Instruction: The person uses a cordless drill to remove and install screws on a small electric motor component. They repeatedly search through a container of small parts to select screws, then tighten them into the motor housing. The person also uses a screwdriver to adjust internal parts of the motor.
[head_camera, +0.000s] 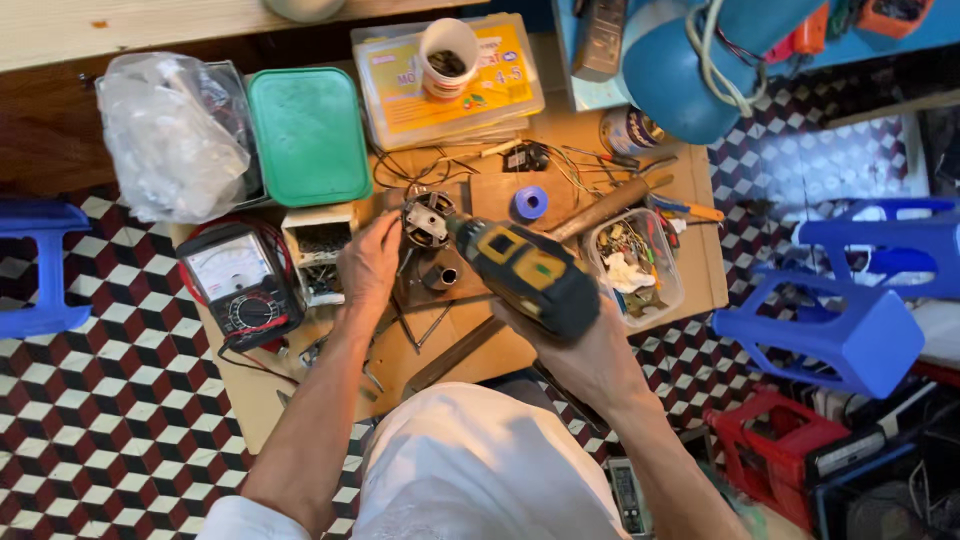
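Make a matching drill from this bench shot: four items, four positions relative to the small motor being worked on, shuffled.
Items:
1. cordless drill
2. multimeter
3. green lid
4. blue tape roll

Positions:
A. at the table's left edge, left of the left hand
B. gripped in the right hand, nose at the motor
C. lying flat right of the motor, beyond the drill
D. above and left of the motor, beside the clear plastic bag

Pairs: 1-B, 2-A, 3-D, 4-C

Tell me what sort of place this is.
Likely a small repair workshop: a multimeter, loose wires and a parts tub crowd the low bench, and the right hand holds a drill.
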